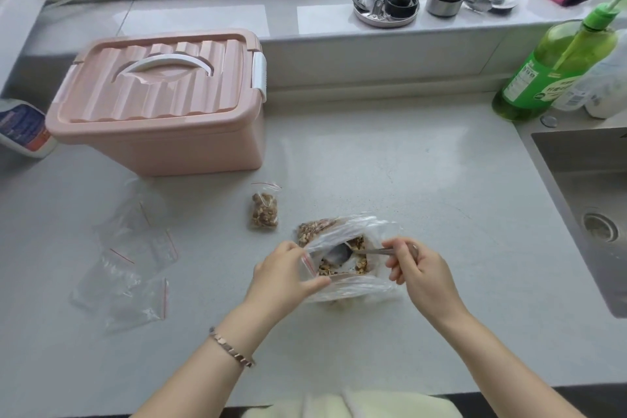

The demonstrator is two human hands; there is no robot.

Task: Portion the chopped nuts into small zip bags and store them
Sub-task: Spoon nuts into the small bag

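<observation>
A large clear plastic bag (369, 231) of chopped nuts (359, 266) lies on the counter in front of me. My left hand (283, 276) pinches a small zip bag (309, 263) with a red strip beside the big bag's opening. My right hand (419, 268) grips the handle of a metal spoon (339, 253) whose bowl sits inside the big bag over the nuts. One filled small zip bag (264, 210) lies just behind, to the left. Several empty small zip bags (132, 261) are spread at the left.
A pink lidded storage box (159, 105) with a white handle stands at the back left. A sink (590, 200) is set into the counter at the right, with a green bottle (556, 68) behind it. Small kitchen items line the windowsill (386, 5).
</observation>
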